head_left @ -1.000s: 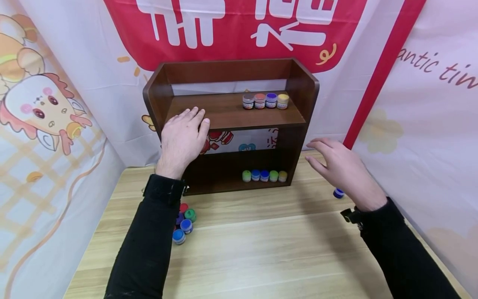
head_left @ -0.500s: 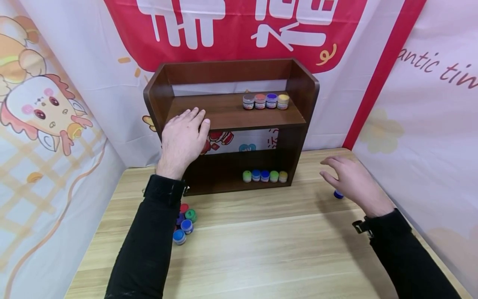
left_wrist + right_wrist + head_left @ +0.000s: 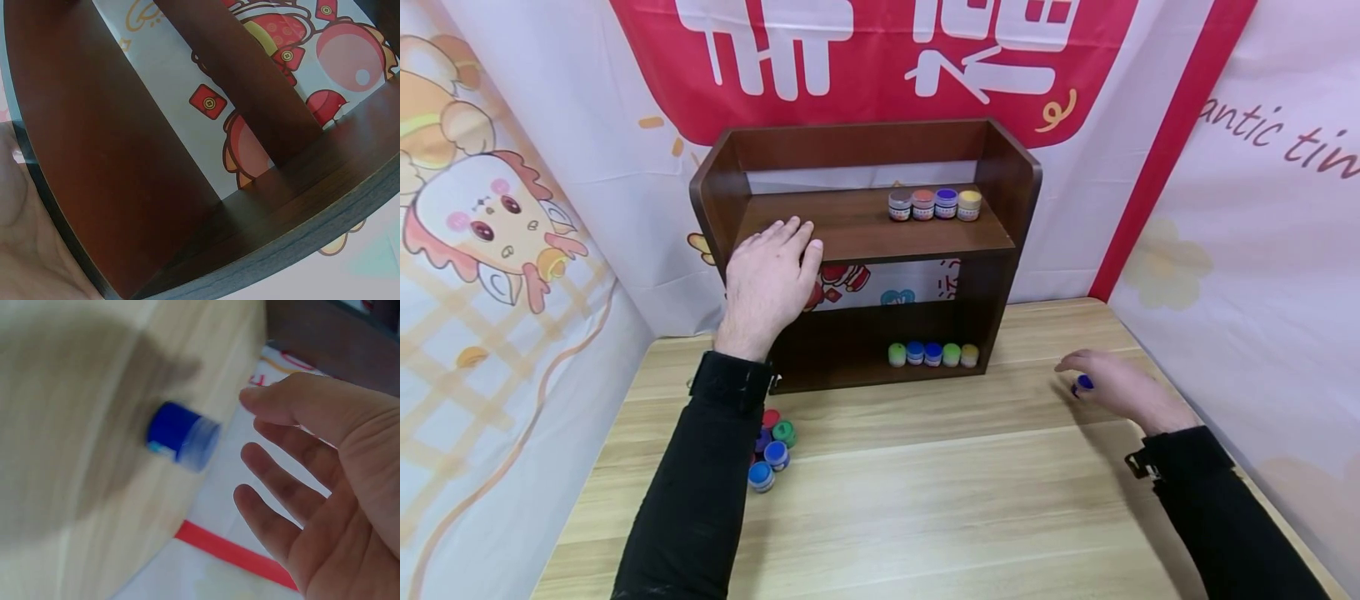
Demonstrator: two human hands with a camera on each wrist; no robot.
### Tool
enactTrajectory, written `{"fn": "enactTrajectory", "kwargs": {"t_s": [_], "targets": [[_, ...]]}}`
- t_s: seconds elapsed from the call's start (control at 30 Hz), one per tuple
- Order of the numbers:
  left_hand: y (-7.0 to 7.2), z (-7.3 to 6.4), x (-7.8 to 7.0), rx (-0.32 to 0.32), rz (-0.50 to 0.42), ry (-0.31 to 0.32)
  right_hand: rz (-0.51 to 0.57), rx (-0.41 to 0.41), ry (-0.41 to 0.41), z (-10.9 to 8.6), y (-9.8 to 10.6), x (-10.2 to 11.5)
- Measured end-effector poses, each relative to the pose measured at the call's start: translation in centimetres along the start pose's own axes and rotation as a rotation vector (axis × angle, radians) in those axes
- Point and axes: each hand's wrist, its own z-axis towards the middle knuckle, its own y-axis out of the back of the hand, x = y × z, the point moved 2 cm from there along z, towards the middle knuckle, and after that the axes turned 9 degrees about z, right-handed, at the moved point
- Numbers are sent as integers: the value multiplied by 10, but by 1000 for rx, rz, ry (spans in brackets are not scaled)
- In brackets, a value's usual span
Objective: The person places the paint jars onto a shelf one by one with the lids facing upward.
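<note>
My left hand rests on the middle board of a dark brown wooden shelf, its fingers extended over the front edge. In the left wrist view, part of the palm lies beside the shelf's board edge. At the right of the table, my right hand hovers close to a small blue paint jar. The right wrist view shows its fingers spread, apart from the blue jar, which stands on the tabletop.
On the upper board stand several paint jars in a row at the right; another row lines the bottom board. More jars cluster beside my left forearm, partly hidden by it. Printed cloth walls enclose the wooden table.
My right hand has moved right and then down, away from the shelf's side toward the blue paint jar. The left hand has stayed in place on the shelf.
</note>
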Motion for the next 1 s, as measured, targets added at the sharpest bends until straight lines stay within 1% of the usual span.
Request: {"fn": "enactTrajectory", "kwargs": {"t_s": [0.17,0.3,0.43,0.6,0.87,0.93,1.0], "targets": [[0,0,-1,-1,2,0,20,27,19,-5,-9,-14],[-1,0,-1,1,2,3,32,8,18,-7,-13,-22],[0,1,-1,1,4,4,42,-5,-2,-7,-15,-24],[0,0,0,6,6,5,52,-5,-91,-6,-14,-21],[0,0,0,-3,4,2,106,-21,-328,-5,-16,-20],[0,0,0,-2,4,3,112,-28,-363,-5,-16,-20],[0,0,0,0,4,5,107,-35,-369,-5,-17,-21]]}}
